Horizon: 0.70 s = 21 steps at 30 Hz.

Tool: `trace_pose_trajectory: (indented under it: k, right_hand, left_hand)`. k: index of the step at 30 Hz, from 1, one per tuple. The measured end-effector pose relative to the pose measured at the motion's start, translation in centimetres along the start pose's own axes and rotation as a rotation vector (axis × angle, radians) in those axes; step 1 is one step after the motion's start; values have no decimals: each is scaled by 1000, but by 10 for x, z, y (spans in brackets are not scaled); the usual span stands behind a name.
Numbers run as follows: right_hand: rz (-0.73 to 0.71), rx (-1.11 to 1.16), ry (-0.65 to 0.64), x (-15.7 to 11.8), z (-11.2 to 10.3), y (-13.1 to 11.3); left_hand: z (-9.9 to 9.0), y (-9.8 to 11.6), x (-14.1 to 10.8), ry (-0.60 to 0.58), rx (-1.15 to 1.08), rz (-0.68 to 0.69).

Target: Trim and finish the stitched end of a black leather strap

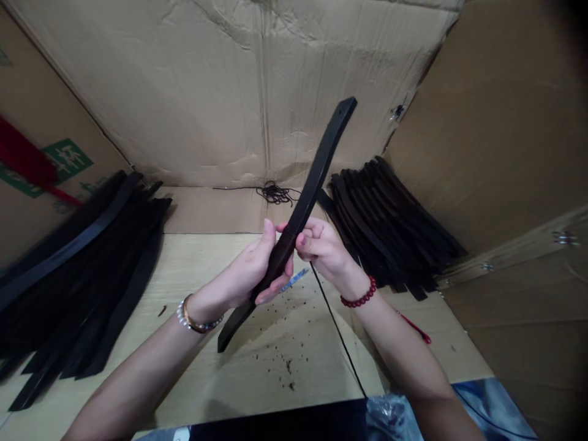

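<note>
Held slantwise in front of me is a dark, curved, flat strip [316, 174], shaped like a wooden sword blade, its upper end tilted right. My left hand [257, 263] is wrapped round its lower part, thumb on top. Thin dark cord wraps [288, 234] circle the strip just above that thumb. Close against the wraps, my right hand [321, 245] has thumb and fingers pinched together. A black cord [337, 321] runs from under the right hand down to the table's near edge. The fingertips partly hide the pinched bit of cord.
Dark curved strips lie piled at left [87, 269] and right [386, 226]. A tangle of cord [277, 193] rests by the back cardboard wall [197, 98]. On the table [206, 380] are a blue-and-white pen-like item [294, 279], brown crumbs and a red-handled tool [418, 329].
</note>
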State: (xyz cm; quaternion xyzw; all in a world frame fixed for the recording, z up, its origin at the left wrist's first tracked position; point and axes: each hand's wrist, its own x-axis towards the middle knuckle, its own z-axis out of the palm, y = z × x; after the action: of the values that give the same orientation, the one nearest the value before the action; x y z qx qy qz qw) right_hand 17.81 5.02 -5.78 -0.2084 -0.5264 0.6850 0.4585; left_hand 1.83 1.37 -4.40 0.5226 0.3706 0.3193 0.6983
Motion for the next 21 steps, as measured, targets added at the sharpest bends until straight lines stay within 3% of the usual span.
trace_pose_trajectory:
  k: [4, 8, 11, 15, 17, 19, 21]
  right_hand:
    - [-48, -43, 204, -1, 4, -4]
    - [-75, -30, 325, 1, 9, -4]
    - [-63, 1, 277, 1, 10, -2]
    - [3, 7, 43, -1, 7, -2]
    - [13, -6, -15, -2, 6, -4]
    - [-1, -6, 24, -3, 6, -6]
    - [-17, -8, 119, -3, 6, -8]
  left_hand:
    - [0, -1, 5, 151, 141, 173]
    - [0, -3, 10, 302, 204, 342]
    - [-2, -2, 8, 234, 80, 228]
    - [-5, 3, 0, 42, -34, 23]
    - [-5, 5, -3, -22, -35, -38]
    - [-2, 6, -3, -36, -11, -42]
    - [1, 4, -1, 11, 39, 37]
